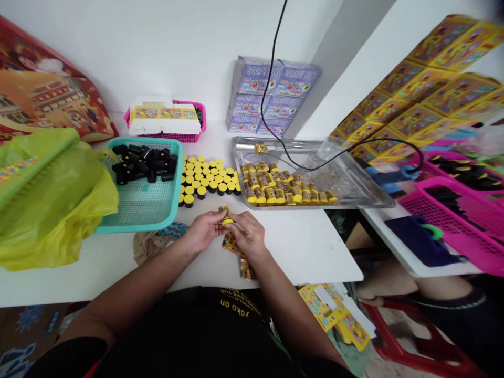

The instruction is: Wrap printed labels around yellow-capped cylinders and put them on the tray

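Note:
My left hand point(203, 231) and my right hand point(249, 234) meet over the white table's front edge, both pinched on one small yellow-capped tube point(226, 217) with a printed label around it. A strip of yellow printed labels point(236, 252) lies under my right hand. Just beyond my hands stand several yellow-capped black tubes point(205, 178) in rows. A teal basket point(145, 205) to the left holds several bare black tubes point(144, 163). A metal tray point(354, 184) to the right holds several wrapped tubes point(283, 189).
A yellow-green plastic bag point(47, 199) fills the left. A pink basket with a white box point(165, 123) and purple cartons point(268, 94) stand at the back. A black cable point(275, 79) hangs over the tray. Pink baskets point(460, 210) and yellow boxes point(425, 89) are at right.

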The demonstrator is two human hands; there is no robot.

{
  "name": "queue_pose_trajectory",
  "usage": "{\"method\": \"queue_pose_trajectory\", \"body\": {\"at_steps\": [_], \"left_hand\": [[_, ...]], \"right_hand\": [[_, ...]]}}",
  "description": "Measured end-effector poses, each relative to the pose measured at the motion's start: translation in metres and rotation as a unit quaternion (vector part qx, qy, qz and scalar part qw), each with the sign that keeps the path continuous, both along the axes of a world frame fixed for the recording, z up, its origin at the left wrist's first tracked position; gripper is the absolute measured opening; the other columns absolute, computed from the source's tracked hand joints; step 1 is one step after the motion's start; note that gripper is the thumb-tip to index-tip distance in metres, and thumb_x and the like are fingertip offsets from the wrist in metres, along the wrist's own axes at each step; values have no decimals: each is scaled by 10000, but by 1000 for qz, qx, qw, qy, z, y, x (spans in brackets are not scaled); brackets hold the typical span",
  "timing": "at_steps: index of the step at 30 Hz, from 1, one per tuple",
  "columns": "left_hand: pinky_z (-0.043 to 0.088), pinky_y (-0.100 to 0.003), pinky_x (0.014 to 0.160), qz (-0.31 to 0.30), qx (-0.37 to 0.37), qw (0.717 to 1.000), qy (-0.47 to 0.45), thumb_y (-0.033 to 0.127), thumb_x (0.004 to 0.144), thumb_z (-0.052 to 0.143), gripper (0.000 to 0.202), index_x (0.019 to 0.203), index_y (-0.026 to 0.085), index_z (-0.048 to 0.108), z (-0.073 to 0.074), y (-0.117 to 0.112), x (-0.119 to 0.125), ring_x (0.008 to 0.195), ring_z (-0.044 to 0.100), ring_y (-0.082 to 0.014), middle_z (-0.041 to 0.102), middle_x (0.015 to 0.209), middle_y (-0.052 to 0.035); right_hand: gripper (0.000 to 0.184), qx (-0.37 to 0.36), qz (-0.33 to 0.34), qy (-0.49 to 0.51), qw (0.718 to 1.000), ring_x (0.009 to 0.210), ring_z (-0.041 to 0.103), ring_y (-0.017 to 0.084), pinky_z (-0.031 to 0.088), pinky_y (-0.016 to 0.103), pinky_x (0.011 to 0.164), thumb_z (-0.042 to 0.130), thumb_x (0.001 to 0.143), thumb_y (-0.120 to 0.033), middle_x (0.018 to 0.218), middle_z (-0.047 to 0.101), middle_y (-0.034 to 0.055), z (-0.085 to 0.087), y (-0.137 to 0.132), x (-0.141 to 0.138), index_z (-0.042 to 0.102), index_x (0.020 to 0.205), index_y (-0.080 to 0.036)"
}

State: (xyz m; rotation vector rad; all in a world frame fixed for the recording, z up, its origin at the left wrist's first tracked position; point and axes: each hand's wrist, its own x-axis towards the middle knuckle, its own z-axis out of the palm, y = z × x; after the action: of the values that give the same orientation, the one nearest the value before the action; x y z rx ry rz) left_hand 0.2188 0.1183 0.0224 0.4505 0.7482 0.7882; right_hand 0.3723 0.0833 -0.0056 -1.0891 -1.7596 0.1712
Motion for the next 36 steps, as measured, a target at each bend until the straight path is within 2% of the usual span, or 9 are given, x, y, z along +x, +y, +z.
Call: {"method": "queue_pose_trajectory", "body": {"at_steps": [4,8,13,17,22,31,36], "left_hand": [[477,-270,674,14,-6,1000,25,282,755,770,210,769,109,652,-4,1,0,636,607,-126,643,718,-41],[478,-260,680,13,-6,999,31,253,729,792,211,772,104,650,-7,-1,3,646,614,-121,650,727,-40],[478,-261,672,26,-5,999,31,231,719,795,198,750,113,638,-5,-5,6,642,614,-124,656,725,-36],[479,-260,660,17,-25,999,21,223,754,756,162,726,120,635,-1,-3,5,626,611,-124,652,703,-36],[472,-259,645,-5,-50,999,5,242,813,689,121,805,125,661,-1,1,3,625,602,-124,659,726,-44],[449,-255,664,56,-2,998,34,313,615,873,328,741,100,659,-5,-9,8,624,595,-116,652,687,-35],[447,-266,675,46,6,998,32,275,587,884,318,722,93,661,-6,-10,8,640,602,-128,660,697,-42]], "right_hand": [[252,11,10,3,1000,748,605,182,548,343,684,637,889,-244,803,676,41,0,1,-2,687,1135,-263],[180,6,8,9,1000,718,597,174,537,335,667,628,897,-246,761,658,33,1,-1,-2,708,1058,-254],[124,31,-8,-36,999,662,562,169,499,332,633,596,910,-233,687,621,26,-4,-1,0,711,956,-229],[137,34,-28,-78,996,704,569,182,492,346,658,593,908,-233,734,641,40,-4,-1,1,695,998,-221],[187,24,-25,-59,998,771,591,199,515,358,692,601,908,-240,821,662,64,-1,-1,-1,668,1081,-214],[182,26,3,-9,1000,704,580,175,511,318,644,620,900,-235,769,651,34,-2,1,-3,671,1074,-225],[132,53,10,-41,998,664,549,182,476,334,631,587,902,-197,681,605,27,-6,4,-1,687,987,-206]]}}
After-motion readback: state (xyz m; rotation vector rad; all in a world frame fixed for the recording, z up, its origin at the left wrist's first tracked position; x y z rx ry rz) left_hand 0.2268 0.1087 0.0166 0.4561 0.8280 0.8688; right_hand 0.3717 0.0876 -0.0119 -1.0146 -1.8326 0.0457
